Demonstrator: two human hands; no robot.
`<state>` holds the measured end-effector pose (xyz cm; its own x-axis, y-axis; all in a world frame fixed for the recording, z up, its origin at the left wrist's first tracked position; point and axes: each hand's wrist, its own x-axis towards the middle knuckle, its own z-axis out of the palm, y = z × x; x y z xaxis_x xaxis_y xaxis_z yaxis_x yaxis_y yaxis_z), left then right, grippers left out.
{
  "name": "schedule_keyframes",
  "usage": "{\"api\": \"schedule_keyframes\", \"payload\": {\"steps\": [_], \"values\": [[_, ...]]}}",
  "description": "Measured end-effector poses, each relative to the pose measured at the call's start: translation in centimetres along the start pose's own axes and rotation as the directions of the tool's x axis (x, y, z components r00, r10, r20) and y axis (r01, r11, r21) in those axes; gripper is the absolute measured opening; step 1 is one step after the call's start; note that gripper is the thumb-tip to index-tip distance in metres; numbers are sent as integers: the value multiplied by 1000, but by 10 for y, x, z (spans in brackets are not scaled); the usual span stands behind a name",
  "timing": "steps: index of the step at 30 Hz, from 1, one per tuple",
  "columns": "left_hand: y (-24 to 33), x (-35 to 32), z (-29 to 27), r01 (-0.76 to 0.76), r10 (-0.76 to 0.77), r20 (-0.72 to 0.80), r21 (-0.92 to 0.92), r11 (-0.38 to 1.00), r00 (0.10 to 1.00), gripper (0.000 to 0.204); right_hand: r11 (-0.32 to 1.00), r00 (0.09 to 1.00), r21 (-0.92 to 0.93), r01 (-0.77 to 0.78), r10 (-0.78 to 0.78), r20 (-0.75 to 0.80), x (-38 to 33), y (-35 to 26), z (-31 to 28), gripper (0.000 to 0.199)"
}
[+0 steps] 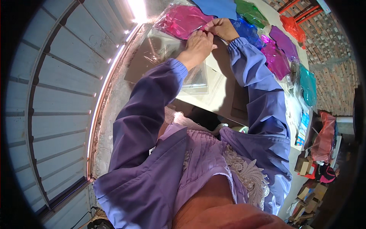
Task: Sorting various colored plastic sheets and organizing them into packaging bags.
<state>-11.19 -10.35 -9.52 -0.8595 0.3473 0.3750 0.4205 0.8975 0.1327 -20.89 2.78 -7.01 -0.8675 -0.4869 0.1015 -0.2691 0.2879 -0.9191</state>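
A bright pink packet in shiny clear plastic [182, 20] lies at the far side of the table. At its right near edge, my left hand [198, 45] has its fingers bent together on the plastic. Close beside it, my right hand [223, 29] pinches the same edge between thumb and fingers. The fingertips partly hide what they grip. Below my left hand, clear plastic sleeves [196, 80] lie flat on the pale tabletop [217, 89], next to a grey-brown flat sheet [141, 63].
Blue [247, 30], green [251, 13], magenta [276, 61], purple [284, 41] and teal [308, 84] packets or sheets line the table's far and right sides. A ribbed metal shutter [65, 99] stands at left. Cardboard boxes [304, 165] sit at lower right.
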Motion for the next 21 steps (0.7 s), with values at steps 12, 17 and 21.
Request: {"api": "schedule_keyframes", "payload": {"steps": [12, 17, 21], "values": [[-40, 38, -4, 304, -248, 220, -276, 912, 943, 56, 979, 978, -45, 198, -201, -62, -4, -70, -48, 11], [-52, 24, 20, 214, -243, -75, -273, 938, 967, 49, 880, 849, 110, 462, -403, -342, -40, -123, -74, 3], [-43, 42, -18, 17, 41, 302, -186, 982, 953, 38, 844, 768, -7, 537, -492, -411, -107, -151, -112, 4]]}}
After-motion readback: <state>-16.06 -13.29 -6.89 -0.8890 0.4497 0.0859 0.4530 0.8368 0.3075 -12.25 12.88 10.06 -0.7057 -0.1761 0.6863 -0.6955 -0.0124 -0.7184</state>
